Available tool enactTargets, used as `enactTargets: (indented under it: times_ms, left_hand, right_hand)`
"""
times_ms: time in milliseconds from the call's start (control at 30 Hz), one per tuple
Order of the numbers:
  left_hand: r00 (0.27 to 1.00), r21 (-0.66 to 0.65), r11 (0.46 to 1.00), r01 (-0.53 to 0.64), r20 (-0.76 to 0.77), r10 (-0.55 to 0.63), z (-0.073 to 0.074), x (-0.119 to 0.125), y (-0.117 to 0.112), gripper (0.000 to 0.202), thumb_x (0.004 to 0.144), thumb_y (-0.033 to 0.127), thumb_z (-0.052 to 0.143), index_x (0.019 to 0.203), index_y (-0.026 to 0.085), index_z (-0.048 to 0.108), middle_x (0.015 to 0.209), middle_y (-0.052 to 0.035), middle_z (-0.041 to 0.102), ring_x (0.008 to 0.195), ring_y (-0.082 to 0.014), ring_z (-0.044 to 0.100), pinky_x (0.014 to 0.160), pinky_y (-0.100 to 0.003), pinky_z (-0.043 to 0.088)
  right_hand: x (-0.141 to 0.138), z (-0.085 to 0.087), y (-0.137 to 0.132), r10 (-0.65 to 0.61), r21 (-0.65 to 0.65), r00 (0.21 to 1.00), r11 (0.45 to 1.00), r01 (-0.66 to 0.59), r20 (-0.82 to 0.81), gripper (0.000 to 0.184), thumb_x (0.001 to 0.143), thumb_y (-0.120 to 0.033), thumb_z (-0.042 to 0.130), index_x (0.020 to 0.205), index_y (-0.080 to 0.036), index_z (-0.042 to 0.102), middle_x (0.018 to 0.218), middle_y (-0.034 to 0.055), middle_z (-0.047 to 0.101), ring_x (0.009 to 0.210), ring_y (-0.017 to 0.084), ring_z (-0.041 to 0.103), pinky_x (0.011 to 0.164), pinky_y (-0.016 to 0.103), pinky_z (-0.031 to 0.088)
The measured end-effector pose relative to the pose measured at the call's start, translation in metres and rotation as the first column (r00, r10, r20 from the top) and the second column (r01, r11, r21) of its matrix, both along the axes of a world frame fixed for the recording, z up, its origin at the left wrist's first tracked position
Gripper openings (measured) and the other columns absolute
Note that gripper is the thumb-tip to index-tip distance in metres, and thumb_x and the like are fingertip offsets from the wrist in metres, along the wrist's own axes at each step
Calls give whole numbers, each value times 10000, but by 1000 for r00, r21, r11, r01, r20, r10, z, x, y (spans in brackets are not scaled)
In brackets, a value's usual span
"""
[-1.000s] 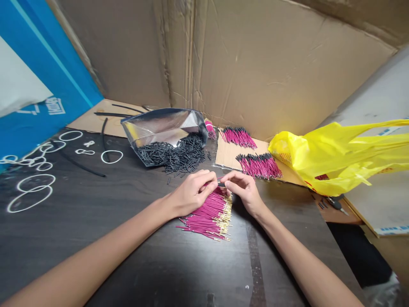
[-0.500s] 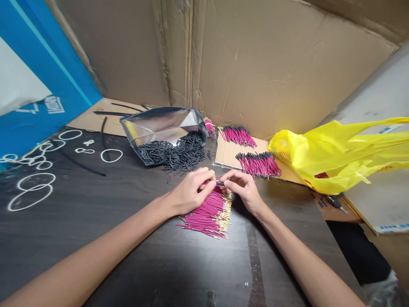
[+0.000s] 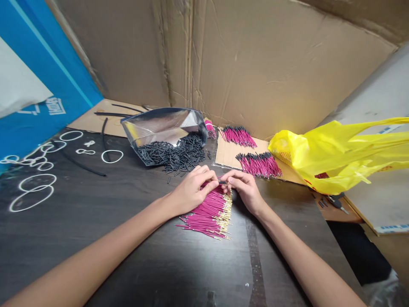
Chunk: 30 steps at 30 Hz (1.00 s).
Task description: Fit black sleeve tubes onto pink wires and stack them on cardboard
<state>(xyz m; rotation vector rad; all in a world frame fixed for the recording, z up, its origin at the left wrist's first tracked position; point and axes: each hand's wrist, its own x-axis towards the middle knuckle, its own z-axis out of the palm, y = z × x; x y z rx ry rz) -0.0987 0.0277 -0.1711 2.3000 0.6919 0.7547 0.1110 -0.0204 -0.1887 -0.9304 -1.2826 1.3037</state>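
Over a pile of magenta wires with gold ends (image 3: 220, 213), my two hands meet fingertip to fingertip. My left hand (image 3: 196, 187) is closed in a pinch, on what looks like a magenta wire mostly hidden by the fingers. A short black tube (image 3: 222, 182) shows between the hands, pinched by the thumb and fingers of my right hand (image 3: 244, 187). Whether the wire sits inside the tube cannot be made out. Behind my hands, an open silvery bag (image 3: 159, 123) spills many short black tubes (image 3: 179, 155) onto the dark table (image 3: 137, 256).
Two rows of magenta wires with black ends (image 3: 258, 165) lie on cardboard (image 3: 225, 153) at the back right. A banded wire bundle (image 3: 209, 128) stands near the bag. A yellow plastic bag (image 3: 319, 153) and a key (image 3: 343, 209) are at right; white rubber bands (image 3: 111, 156) lie left.
My right fingertips have shifted slightly, and less of the black tube shows between the hands. Everything else keeps its place.
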Motion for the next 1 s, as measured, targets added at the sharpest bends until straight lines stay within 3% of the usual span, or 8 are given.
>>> enactTargets:
  times_ms: [333, 400, 500, 633, 733, 867, 933, 1000]
  left_hand:
    - [1000, 37, 999, -26, 16, 25, 1, 1, -3, 263, 1062, 271, 425, 884, 179, 595, 895, -28, 593, 884, -194, 512, 842, -345, 401]
    - [993, 70, 993, -92, 76, 86, 1, 0, 0, 255, 1055, 270, 437, 864, 181, 582, 862, -22, 604, 852, -187, 524, 825, -335, 408]
    - [937, 106, 948, -299, 219, 271, 2, -6, 9, 232, 1040, 267, 457, 860, 186, 578, 842, -19, 632, 820, -180, 553, 792, -315, 421]
    - [819, 99, 846, -525, 330, 469, 0, -17, 27, 207, 1022, 278, 473, 871, 189, 582, 818, -20, 653, 776, -177, 581, 737, -297, 426]
    - [781, 106, 808, -580, 353, 515, -4, -22, 35, 208, 1018, 280, 462, 870, 188, 575, 839, -28, 666, 763, -176, 585, 713, -290, 420]
    - [803, 123, 824, -552, 344, 487, -8, -23, 36, 215, 1024, 278, 450, 872, 187, 574, 847, -27, 666, 765, -176, 578, 723, -292, 415]
    - [827, 127, 845, -519, 323, 460, -8, -22, 34, 224, 1027, 279, 444, 872, 189, 577, 849, -25, 664, 780, -179, 574, 741, -296, 414]
    - [853, 127, 867, -482, 295, 431, -7, -22, 32, 231, 1028, 281, 441, 869, 190, 580, 833, -19, 655, 782, -180, 565, 750, -300, 410]
  right_hand:
    - [-3, 4, -4, -79, 81, 993, 994, 72, 91, 170, 906, -363, 727, 986, -216, 754, 795, 6, 717, 683, 144, 636, 673, 276, 494]
    - [-4, 5, -1, -133, 111, 984, 987, 119, 123, 176, 915, -367, 713, 1007, -220, 742, 820, 9, 717, 719, 151, 644, 700, 282, 497]
    - [-9, 9, 9, -241, 190, 930, 963, 193, 278, 169, 931, -351, 678, 1021, -218, 731, 886, 27, 731, 795, 171, 662, 741, 294, 503]
    - [-29, 20, 28, -356, 354, 725, 921, 163, 590, 142, 943, -267, 604, 989, -211, 727, 984, 42, 758, 830, 177, 667, 784, 303, 496]
    - [-52, 28, 38, -339, 323, 507, 938, 124, 792, 154, 931, -322, 627, 859, -211, 704, 844, 29, 746, 751, 182, 656, 711, 294, 466]
    - [-79, 30, 43, -282, 279, 145, 959, 40, 948, 130, 921, -283, 613, 867, -181, 674, 921, 104, 740, 868, 253, 672, 728, 328, 458]
    - [-84, 30, 44, -290, 291, 56, 957, -5, 955, 121, 924, -183, 547, 932, -145, 662, 985, 155, 727, 918, 281, 665, 767, 353, 465]
    - [-81, 32, 44, -292, 293, 45, 955, -33, 955, 154, 956, -165, 489, 963, -132, 639, 993, 166, 713, 916, 280, 657, 778, 358, 470]
